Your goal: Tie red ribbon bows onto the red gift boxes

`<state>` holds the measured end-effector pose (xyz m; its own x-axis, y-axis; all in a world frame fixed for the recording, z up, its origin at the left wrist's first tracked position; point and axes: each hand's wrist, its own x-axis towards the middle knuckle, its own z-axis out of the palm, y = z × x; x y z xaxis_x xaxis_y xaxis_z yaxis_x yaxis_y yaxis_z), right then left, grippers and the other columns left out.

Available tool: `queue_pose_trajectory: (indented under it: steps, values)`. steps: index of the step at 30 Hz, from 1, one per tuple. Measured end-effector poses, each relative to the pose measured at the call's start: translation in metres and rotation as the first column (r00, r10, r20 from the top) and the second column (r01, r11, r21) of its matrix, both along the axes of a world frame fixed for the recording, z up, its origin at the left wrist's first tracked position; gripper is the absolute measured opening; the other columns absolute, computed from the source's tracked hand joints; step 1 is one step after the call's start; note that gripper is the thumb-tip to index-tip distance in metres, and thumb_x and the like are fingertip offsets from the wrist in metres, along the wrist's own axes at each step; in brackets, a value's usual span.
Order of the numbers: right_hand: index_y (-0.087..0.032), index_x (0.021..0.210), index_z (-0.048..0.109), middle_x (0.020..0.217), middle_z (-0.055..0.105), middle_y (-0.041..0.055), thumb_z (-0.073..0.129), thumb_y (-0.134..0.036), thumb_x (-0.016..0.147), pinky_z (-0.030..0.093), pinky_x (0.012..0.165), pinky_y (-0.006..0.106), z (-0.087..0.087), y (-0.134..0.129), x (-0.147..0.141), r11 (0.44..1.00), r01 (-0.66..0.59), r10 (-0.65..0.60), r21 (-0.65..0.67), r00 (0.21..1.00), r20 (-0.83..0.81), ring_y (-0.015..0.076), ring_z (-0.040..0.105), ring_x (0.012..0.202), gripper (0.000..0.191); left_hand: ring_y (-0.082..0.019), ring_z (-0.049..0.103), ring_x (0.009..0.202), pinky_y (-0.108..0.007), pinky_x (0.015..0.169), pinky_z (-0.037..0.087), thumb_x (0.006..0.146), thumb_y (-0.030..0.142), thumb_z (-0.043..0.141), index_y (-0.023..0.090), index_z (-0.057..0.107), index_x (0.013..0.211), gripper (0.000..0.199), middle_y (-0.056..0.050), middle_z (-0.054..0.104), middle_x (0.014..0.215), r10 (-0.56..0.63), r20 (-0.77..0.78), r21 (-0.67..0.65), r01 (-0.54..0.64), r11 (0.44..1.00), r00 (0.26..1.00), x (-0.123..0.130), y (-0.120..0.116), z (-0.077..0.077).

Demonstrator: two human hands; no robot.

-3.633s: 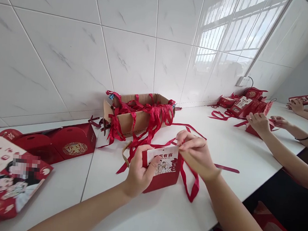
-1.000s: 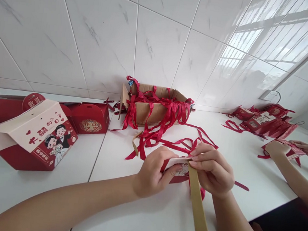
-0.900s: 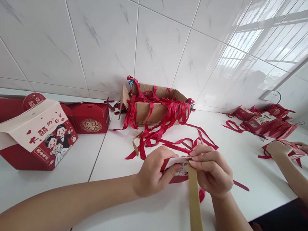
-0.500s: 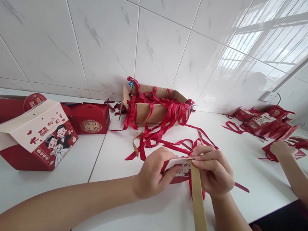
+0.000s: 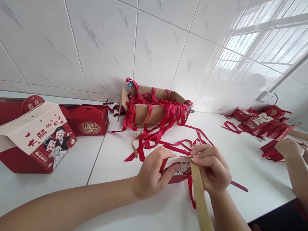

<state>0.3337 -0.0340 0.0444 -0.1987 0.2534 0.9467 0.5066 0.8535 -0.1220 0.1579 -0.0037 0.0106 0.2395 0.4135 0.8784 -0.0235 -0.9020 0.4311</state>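
A small red-and-white paper box (image 5: pixel 177 179) is upright at the near centre of the white table (image 5: pixel 124 216), between your hands. Your left hand (image 5: pixel 152 172) grips its left side, thumb across the front; your right hand (image 5: pixel 214 168) pinches a gold strap (image 5: pixel 201 208) at the upper right corner. The box is folded into shape, its top edges apparently pressed together, but the strap hangs loose towards you and a red ribbon (image 5: pixel 191 193) dangles behind it. No finished knot shows; whether the strap passes through a hole is hidden. The box's printing is mostly covered by your thumb. Beyond lies a short tan strip (image 5: pixel 135 144), then a cardboard carton (image 5: pixel 143 115) draped with red ribbons (image 5: pixel 170 113), its print too small to read. On the left, an open-topped box (image 5: pixel 39 128) shows a cartoon couple and "大囍的日子"; behind it, a round tab (image 5: pixel 31 103) reads "歡喜" and a red box (image 5: pixel 89 123) bears a gold "乔迁之喜". On the right, another person's hands (image 5: pixel 290 149) work at a red box near a far pile of red boxes (image 5: pixel 260 124). No brand is legible.
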Motion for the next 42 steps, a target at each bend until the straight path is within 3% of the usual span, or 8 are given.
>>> queue_pose_trajectory:
  steps: [6, 13, 18, 31, 37, 42]
  values:
    - [-0.02, 0.095, 0.066, 0.074, 0.053, 0.0009, 0.063, 0.005, 0.074, 0.057, 0.064, 0.04, 0.005, 0.001, 0.011, 0.996, 0.054, -0.056, 0.067, 0.998, 0.034, 0.0187, 0.06, 0.075, 0.033, -0.015, 0.056, 0.074, -0.027, 0.064, 0.047, 0.088, 0.014, 0.058, 0.019, 0.049, 0.107, 0.022, -0.003, 0.06, 0.084, -0.002, -0.001, 0.004, 0.002, 1.0, 1.0, 0.0, 0.0, 0.0]
    - [-0.02, 0.098, 0.068, 0.076, 0.057, 0.0036, 0.06, 0.0, 0.079, 0.055, 0.059, 0.035, 0.023, -0.007, 0.013, 0.994, 0.054, -0.072, 0.094, 0.976, 0.207, 0.018, 0.057, 0.072, 0.029, -0.014, 0.053, 0.068, -0.028, 0.06, 0.046, 0.087, 0.013, 0.058, 0.019, 0.049, 0.11, 0.025, -0.003, 0.06, 0.082, 0.017, 0.007, 0.039, -0.017, 0.999, 1.0, 0.001, -0.001, -0.003]
    - [-0.018, 0.096, 0.07, 0.077, 0.062, 0.0056, 0.061, 0.0, 0.079, 0.048, 0.053, 0.03, 0.029, -0.019, 0.017, 0.982, 0.15, -0.178, 0.115, 0.937, 0.3, 0.016, 0.053, 0.069, 0.026, -0.015, 0.053, 0.068, -0.029, 0.059, 0.046, 0.087, 0.013, 0.058, 0.02, 0.048, 0.109, 0.025, -0.003, 0.061, 0.082, 0.022, -0.009, 0.057, -0.021, 0.998, 1.0, 0.001, -0.004, -0.002]
    - [-0.011, 0.1, 0.068, 0.086, 0.059, 0.0084, 0.054, 0.008, 0.078, 0.048, 0.055, 0.031, 0.029, -0.031, 0.021, 0.995, 0.094, -0.096, 0.023, 0.934, 0.345, 0.0157, 0.055, 0.073, 0.032, -0.015, 0.052, 0.066, -0.029, 0.058, 0.044, 0.087, 0.012, 0.058, 0.019, 0.048, 0.109, 0.025, -0.004, 0.06, 0.079, 0.02, -0.027, 0.067, -0.018, 0.998, 0.999, 0.0, -0.009, 0.001]
    - [-0.017, 0.113, 0.069, 0.088, 0.058, 0.0062, 0.052, 0.011, 0.077, 0.058, 0.06, 0.034, 0.02, -0.034, 0.025, 0.998, 0.045, -0.054, 0.054, 0.983, 0.174, 0.0206, 0.065, 0.082, 0.049, -0.015, 0.052, 0.067, -0.028, 0.059, 0.045, 0.087, 0.011, 0.058, 0.018, 0.048, 0.107, 0.024, -0.004, 0.06, 0.08, 0.02, -0.013, 0.059, -0.02, 0.998, 1.0, 0.0, -0.009, 0.001]
    - [-0.022, 0.102, 0.074, 0.085, 0.053, 0.0035, 0.056, 0.012, 0.075, 0.056, 0.048, 0.028, 0.016, -0.032, 0.019, 1.0, -0.003, 0.003, 0.005, 0.994, -0.105, 0.019, 0.069, 0.075, 0.047, -0.014, 0.053, 0.069, -0.027, 0.061, 0.046, 0.086, 0.009, 0.058, 0.018, 0.048, 0.107, 0.025, -0.005, 0.061, 0.083, 0.015, -0.004, 0.057, -0.015, 0.998, 1.0, 0.0, -0.006, 0.002]
